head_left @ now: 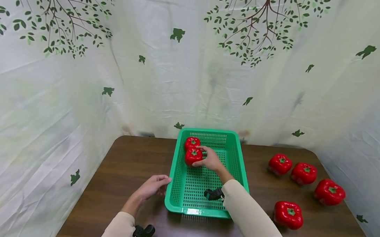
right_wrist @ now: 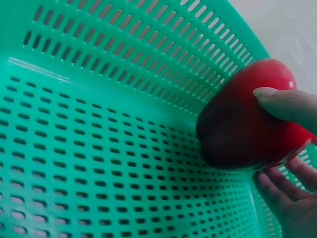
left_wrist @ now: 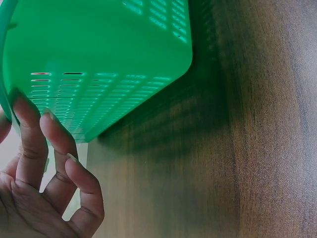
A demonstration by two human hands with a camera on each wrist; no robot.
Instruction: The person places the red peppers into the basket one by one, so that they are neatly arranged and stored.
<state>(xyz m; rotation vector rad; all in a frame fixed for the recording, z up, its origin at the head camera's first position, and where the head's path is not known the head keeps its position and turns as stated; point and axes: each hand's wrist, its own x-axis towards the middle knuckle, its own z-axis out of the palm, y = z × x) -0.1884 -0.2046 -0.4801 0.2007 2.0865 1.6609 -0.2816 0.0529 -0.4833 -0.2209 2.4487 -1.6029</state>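
Observation:
My right hand [head_left: 211,160] reaches into the green plastic basket [head_left: 209,212] and grips a red bell pepper [head_left: 192,156] by its side. In the right wrist view the thumb presses one side of this bell pepper [right_wrist: 247,119], with the other fingers curled against its far side, close over the slotted basket floor. A second red bell pepper [head_left: 192,142] sits just behind it, in the basket's far left corner. My left hand [head_left: 153,186] pinches the basket's left rim, thumb on top. Its fingers [left_wrist: 32,148] curl beside the outer wall in the left wrist view.
Several red bell peppers [head_left: 287,214] stand on the brown wooden table [head_left: 131,159] to the right of the basket. Behind the table hangs a pale cloth [head_left: 182,80] printed with leaves and branches. A black wrist device [head_left: 213,193] shows beneath the right forearm.

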